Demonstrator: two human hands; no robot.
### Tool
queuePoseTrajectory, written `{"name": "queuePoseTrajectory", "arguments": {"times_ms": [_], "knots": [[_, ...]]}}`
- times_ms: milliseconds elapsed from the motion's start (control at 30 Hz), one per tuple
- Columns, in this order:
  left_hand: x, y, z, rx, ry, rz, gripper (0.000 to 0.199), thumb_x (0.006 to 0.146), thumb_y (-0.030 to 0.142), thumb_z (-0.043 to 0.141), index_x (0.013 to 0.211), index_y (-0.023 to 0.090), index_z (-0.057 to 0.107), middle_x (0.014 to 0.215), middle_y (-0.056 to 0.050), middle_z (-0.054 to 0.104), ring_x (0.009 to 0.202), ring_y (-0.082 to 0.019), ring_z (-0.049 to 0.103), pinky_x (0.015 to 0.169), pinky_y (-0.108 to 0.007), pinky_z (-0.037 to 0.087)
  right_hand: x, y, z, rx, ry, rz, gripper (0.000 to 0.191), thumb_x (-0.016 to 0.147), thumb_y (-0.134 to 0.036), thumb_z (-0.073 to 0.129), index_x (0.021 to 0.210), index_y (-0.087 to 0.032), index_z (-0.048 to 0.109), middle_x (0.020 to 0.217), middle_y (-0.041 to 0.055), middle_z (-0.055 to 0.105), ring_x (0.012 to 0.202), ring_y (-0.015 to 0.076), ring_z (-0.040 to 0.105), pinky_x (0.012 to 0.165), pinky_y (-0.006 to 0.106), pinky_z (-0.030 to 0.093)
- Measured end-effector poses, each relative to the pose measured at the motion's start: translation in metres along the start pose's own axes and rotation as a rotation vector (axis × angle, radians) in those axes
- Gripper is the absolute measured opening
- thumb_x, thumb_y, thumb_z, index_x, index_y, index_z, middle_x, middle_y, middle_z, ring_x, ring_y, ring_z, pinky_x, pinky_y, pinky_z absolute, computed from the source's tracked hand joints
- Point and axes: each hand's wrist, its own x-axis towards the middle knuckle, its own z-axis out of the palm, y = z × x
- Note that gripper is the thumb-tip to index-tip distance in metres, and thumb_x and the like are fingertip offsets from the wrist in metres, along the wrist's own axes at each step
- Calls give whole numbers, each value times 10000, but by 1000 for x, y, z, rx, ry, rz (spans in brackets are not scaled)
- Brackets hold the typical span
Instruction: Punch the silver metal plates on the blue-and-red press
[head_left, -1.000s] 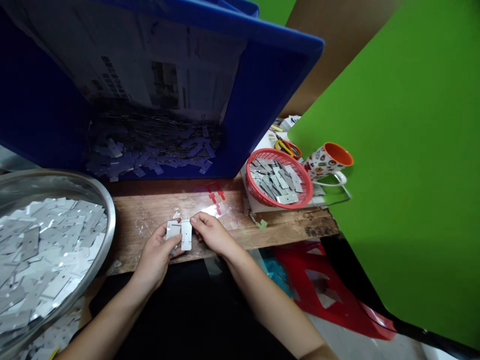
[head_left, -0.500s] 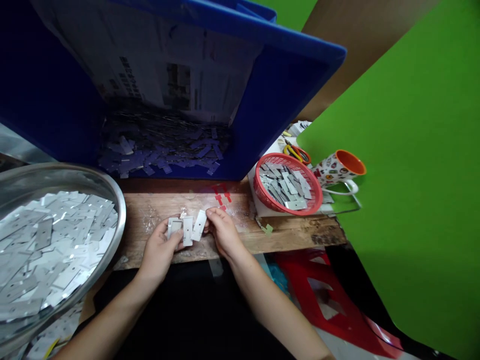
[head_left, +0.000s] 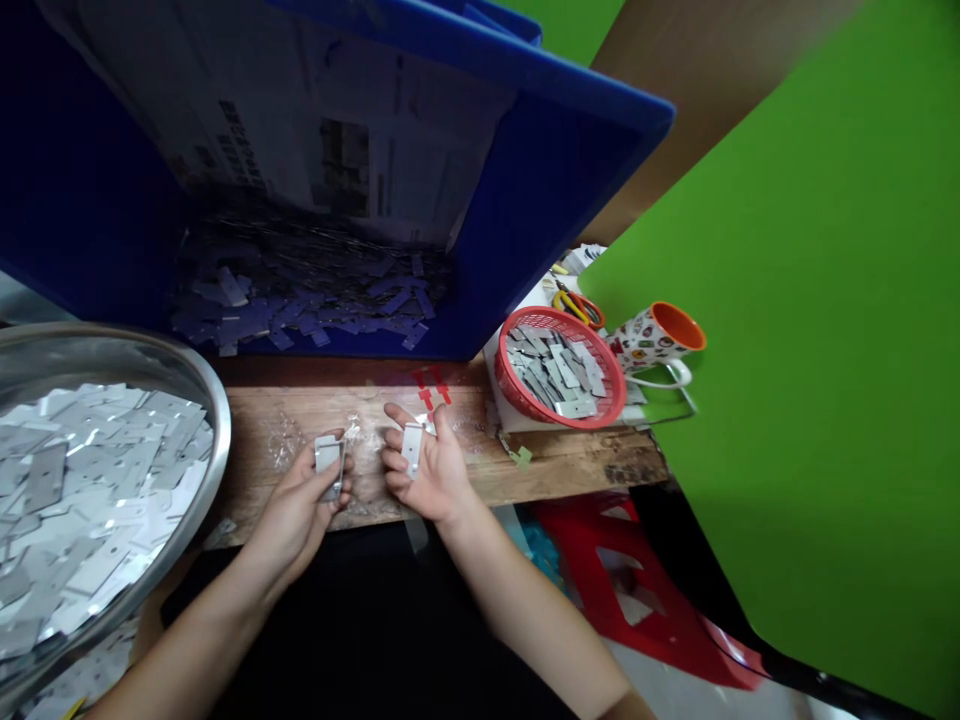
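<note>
Over the wooden board (head_left: 487, 475), my left hand (head_left: 304, 500) grips a small stack of flat metal plates (head_left: 328, 455) between thumb and fingers. To its right, my right hand (head_left: 431, 465) is turned palm up, with a pale metal plate (head_left: 412, 449) lying against its curled fingers. The two hands are apart. A large steel bowl (head_left: 217, 430) full of similar plates is on the left. Behind the hands stands a blue bin (head_left: 517, 190) lined with newspaper, with many plates at its bottom.
A red basket (head_left: 616, 395) of metal strips sits at the right, beside a patterned cup (head_left: 649, 335) with an orange inside. Pliers (head_left: 571, 305) lie behind the basket. Red pieces (head_left: 433, 388) and a small green piece (head_left: 521, 457) are on the board.
My hands have moved apart slightly. My right hand has turned from pinching a plate to palm up. Fewer plates show fanned out at my left hand. The whole view has shifted a little.
</note>
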Motion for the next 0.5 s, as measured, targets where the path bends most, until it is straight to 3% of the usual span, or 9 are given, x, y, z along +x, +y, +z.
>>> {"name": "queuePoseTrajectory", "arguments": {"times_ms": [133, 200, 300, 400, 500], "knots": [[-3, 7, 0, -200, -133, -141, 388, 720, 97, 647, 1079, 230, 586, 755, 12, 542, 557, -54, 478, 474, -144, 396, -2, 0, 3, 20, -11, -48, 655, 780, -766, 326, 1090, -245, 574, 753, 1, 579, 589, 126, 468, 554, 242, 409], [-5, 9, 2, -237, -165, -184, 399, 736, 71, 618, 1100, 231, 584, 753, 11, 531, 547, -45, 464, 463, -136, 382, 0, 3, 4, -27, -14, -51, 581, 756, -715, 463, 1021, -219, 608, 706, -17, 553, 530, 95, 420, 507, 209, 362], [-6, 8, 4, -223, -196, -215, 330, 760, 78, 601, 1063, 208, 600, 751, 7, 538, 540, -39, 468, 458, -131, 387, 2, 12, 8, -281, 39, -98, 401, 678, -503, 697, 918, -187, 641, 613, -54, 516, 463, 59, 359, 450, 186, 279], [-6, 2, 4, -167, -191, -229, 284, 747, 67, 610, 1004, 187, 621, 758, 1, 579, 542, -40, 510, 479, -131, 429, 3, 21, 16, -488, 117, -187, 313, 610, -378, 762, 805, -174, 629, 598, -53, 556, 523, 74, 467, 519, 198, 361], [-4, -4, 5, -95, -116, -263, 304, 743, 77, 622, 1024, 195, 622, 872, -34, 660, 639, -94, 623, 561, -177, 515, 5, 25, 19, -457, 194, -196, 304, 584, -364, 758, 685, -180, 538, 593, -62, 564, 525, 79, 501, 537, 204, 398]]}}
